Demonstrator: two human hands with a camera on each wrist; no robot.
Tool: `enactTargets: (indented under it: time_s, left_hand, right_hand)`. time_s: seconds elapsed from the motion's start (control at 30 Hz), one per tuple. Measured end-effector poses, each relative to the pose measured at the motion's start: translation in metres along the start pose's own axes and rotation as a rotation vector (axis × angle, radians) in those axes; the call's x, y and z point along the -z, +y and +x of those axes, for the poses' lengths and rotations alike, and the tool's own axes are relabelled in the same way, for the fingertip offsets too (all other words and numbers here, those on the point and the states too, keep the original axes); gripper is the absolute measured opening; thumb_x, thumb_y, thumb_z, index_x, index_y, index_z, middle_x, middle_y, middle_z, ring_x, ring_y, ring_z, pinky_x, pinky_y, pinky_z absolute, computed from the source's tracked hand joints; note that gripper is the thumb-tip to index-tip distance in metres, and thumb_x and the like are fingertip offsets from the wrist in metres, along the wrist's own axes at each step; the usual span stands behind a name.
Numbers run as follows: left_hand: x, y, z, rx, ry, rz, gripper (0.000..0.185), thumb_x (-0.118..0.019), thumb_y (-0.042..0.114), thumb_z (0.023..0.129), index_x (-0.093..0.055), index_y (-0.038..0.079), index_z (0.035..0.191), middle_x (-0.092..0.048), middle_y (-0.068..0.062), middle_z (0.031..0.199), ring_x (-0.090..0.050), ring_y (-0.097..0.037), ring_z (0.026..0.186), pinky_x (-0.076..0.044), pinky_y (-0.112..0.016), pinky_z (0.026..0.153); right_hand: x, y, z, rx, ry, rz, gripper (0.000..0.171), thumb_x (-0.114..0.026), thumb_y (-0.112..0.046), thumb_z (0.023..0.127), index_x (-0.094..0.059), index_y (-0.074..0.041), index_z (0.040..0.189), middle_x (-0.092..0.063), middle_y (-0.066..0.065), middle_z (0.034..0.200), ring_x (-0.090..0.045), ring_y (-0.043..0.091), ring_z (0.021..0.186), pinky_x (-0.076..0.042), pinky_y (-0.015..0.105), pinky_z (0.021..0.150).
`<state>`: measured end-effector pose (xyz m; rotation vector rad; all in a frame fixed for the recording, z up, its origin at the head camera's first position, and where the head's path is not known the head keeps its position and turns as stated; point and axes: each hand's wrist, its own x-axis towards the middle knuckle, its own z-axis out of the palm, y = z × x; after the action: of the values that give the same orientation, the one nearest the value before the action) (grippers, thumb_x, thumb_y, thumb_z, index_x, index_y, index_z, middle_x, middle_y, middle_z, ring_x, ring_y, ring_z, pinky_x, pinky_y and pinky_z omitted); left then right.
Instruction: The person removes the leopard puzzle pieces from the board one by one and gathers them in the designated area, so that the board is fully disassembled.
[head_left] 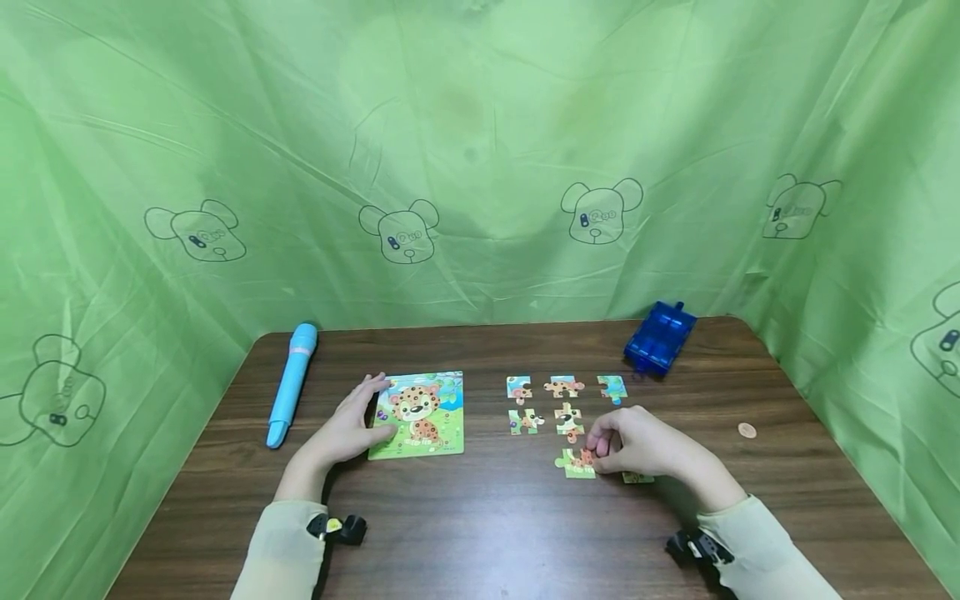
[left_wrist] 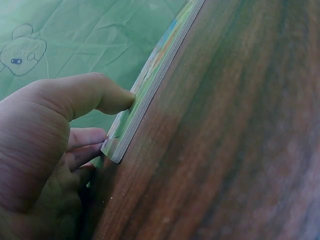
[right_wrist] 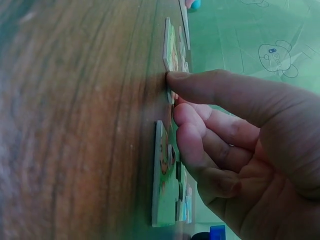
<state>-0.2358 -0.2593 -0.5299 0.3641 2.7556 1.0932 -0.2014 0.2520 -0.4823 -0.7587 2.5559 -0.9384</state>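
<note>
My left hand point(head_left: 347, 429) rests at the left edge of a square leopard picture board point(head_left: 442, 427). In the left wrist view, its thumb presses the board's face and its other fingers lie along the edge. My right hand point(head_left: 641, 437) has thumb and curled fingers on a jigsaw piece point(head_left: 579, 469) in the nearest row, pinching its right side. Another jigsaw piece point(head_left: 637, 478) lies partly hidden under that hand; a green piece point(right_wrist: 166, 185) also shows close by in the right wrist view. Several more jigsaw pieces point(head_left: 564, 386) lie face up in spaced rows beyond.
A light blue microphone-shaped thing point(head_left: 292, 383) lies at the table's left. At the back right is a translucent blue case point(head_left: 660, 338). A small round disc point(head_left: 747, 430) lies toward the right edge. Green curtain point(head_left: 480, 275) surrounds the brown table point(head_left: 450, 525).
</note>
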Motion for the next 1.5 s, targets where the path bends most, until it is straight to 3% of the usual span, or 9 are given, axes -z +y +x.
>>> enactTargets:
  time_s: [0.63, 0.87, 0.97, 1.13, 1.4, 1.5]
  left_hand:
    - [0.001, 0.001, -0.002, -0.008, 0.000, -0.018, 0.086, -0.082, 0.028, 0.097, -0.038, 0.005, 0.168, -0.023, -0.018, 0.180, -0.007, -0.044, 0.168, -0.011, -0.078, 0.126]
    - [0.000, 0.000, -0.002, -0.007, -0.009, -0.036, 0.086, -0.082, 0.028, 0.098, -0.038, 0.007, 0.168, -0.022, -0.016, 0.181, -0.005, -0.042, 0.168, -0.011, -0.077, 0.127]
    - [0.000, 0.000, -0.002, -0.005, -0.008, -0.028, 0.086, -0.082, 0.029, 0.098, -0.039, 0.007, 0.168, -0.023, -0.016, 0.181, -0.006, -0.042, 0.168, -0.012, -0.076, 0.127]
    - [0.000, -0.001, -0.002, 0.006, -0.005, -0.021, 0.086, -0.082, 0.030, 0.097, -0.038, 0.007, 0.167, -0.023, -0.017, 0.181, -0.006, -0.043, 0.168, -0.013, -0.075, 0.128]
    - [0.002, -0.001, -0.003, -0.005, 0.016, -0.015, 0.089, -0.084, 0.034, 0.097, -0.038, 0.003, 0.167, -0.025, -0.020, 0.179, -0.011, -0.044, 0.167, -0.020, -0.070, 0.129]
    - [0.002, -0.002, -0.003, -0.020, 0.032, -0.018, 0.082, -0.080, 0.031, 0.100, -0.040, 0.002, 0.166, -0.028, -0.021, 0.178, -0.015, -0.045, 0.166, -0.022, -0.070, 0.129]
  right_hand:
    - [0.003, -0.003, 0.000, 0.038, -0.006, 0.042, 0.016, -0.091, -0.013, 0.087, -0.078, -0.014, 0.096, -0.068, -0.012, 0.080, -0.064, 0.004, 0.071, -0.056, 0.024, 0.064]
    - [0.004, -0.024, 0.004, 0.091, 0.038, 0.135, 0.027, -0.090, -0.022, 0.092, -0.077, -0.008, 0.111, -0.071, -0.008, 0.089, -0.068, 0.008, 0.081, -0.057, 0.025, 0.069]
    - [-0.004, -0.043, 0.015, 0.087, 0.053, 0.160, 0.035, -0.089, -0.029, 0.094, -0.075, -0.008, 0.118, -0.071, -0.008, 0.092, -0.068, 0.010, 0.084, -0.058, 0.026, 0.072]
    - [-0.027, -0.076, 0.042, 0.069, 0.102, 0.168, 0.032, -0.088, -0.030, 0.094, -0.075, -0.012, 0.117, -0.071, -0.010, 0.092, -0.067, 0.010, 0.081, -0.058, 0.027, 0.073]
    - [-0.070, -0.115, 0.096, 0.020, 0.103, 0.258, 0.035, -0.086, -0.024, 0.095, -0.074, 0.000, 0.118, -0.071, -0.005, 0.088, -0.066, 0.010, 0.074, -0.059, 0.027, 0.073]
    - [-0.085, -0.126, 0.115, -0.003, 0.112, 0.291, 0.036, -0.087, -0.022, 0.093, -0.075, 0.001, 0.118, -0.071, -0.003, 0.086, -0.065, 0.010, 0.071, -0.058, 0.027, 0.071]
